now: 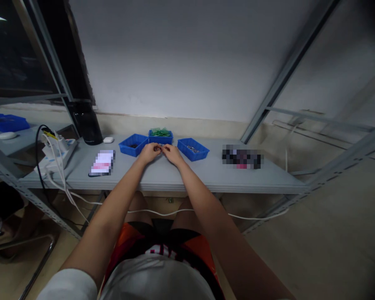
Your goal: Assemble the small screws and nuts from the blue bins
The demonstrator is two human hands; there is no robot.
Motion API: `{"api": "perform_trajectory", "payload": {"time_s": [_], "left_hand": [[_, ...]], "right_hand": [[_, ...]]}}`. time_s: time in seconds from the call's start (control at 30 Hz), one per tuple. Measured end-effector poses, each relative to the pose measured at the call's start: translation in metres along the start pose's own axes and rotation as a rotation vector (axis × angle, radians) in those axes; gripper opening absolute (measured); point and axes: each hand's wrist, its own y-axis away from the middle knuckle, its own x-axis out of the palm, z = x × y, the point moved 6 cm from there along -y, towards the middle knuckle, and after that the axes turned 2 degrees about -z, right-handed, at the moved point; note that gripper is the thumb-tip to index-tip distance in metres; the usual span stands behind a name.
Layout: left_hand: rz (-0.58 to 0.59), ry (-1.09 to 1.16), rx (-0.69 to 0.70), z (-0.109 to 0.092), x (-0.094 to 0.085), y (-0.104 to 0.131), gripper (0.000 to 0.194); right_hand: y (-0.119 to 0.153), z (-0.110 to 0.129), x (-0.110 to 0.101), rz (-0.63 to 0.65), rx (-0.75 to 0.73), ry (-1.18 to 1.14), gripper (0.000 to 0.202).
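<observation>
My left hand (150,153) and my right hand (173,153) meet over the middle of the grey bench (162,177). Their fingertips are pinched close together around something too small to make out. Left of them stands a blue bin (126,149) with small dark parts inside. Just behind the fingers, another blue bin (156,140) is heaped with green pieces (160,132). To the right, a third blue bin (200,156) holds small shiny parts (193,149).
A phone (102,162), a white case (108,140) and a black bottle (89,125) are at the left. White cables run from a power strip (61,156) and hang below the bench edge. A blurred dark object (242,157) lies at the right, near a metal upright (268,96).
</observation>
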Motion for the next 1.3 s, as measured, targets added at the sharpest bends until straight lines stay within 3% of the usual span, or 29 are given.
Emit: {"api": "perform_trajectory", "payload": {"time_s": [0.5,0.8,1.3], "left_hand": [[0.003,-0.003,0.05,-0.0032,0.001,-0.0005,0.026],[0.036,-0.014,0.075,-0.0039,0.0037,0.0013,0.027],[0.017,-0.001,0.036,-0.0048,0.0023,0.0017,0.027]], "right_hand": [[-0.001,-0.0033,0.0001,-0.01,0.027,0.004,0.022],[-0.0008,-0.0004,-0.0034,-0.089,-0.002,-0.092,0.019],[-0.002,-0.0038,-0.0038,-0.101,0.043,-0.123,0.016]]}}
